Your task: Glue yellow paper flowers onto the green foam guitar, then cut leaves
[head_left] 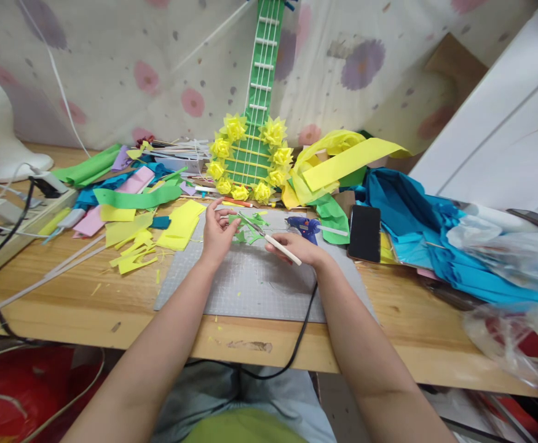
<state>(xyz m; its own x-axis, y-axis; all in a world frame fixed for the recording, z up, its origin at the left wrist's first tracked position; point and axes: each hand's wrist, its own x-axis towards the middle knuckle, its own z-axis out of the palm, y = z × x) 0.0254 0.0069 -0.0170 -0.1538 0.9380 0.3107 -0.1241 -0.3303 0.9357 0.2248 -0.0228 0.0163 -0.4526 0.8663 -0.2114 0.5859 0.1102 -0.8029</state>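
Observation:
Over the grey cutting mat [250, 289], my left hand [219, 231] has its thumb and fingers closed at the edge of a small green paper piece [234, 228]. My right hand [296, 247] is wrapped round a tool with a white handle [283, 248] and a thin metal end, which points up and left at the green scraps [250, 232] between my hands. Just beyond my right hand lies a blue glue gun [304, 226]. The guitar-shaped green craft [253, 160], ringed with yellow paper flowers, stands upright behind the mat.
Yellow paper scraps [179, 224] and green strips [137, 197] lie left of the mat. A black phone [364, 233] and blue crepe paper [407, 203] are on the right. A black cable [302, 335] hangs over the front table edge. A power strip [19, 234] sits far left.

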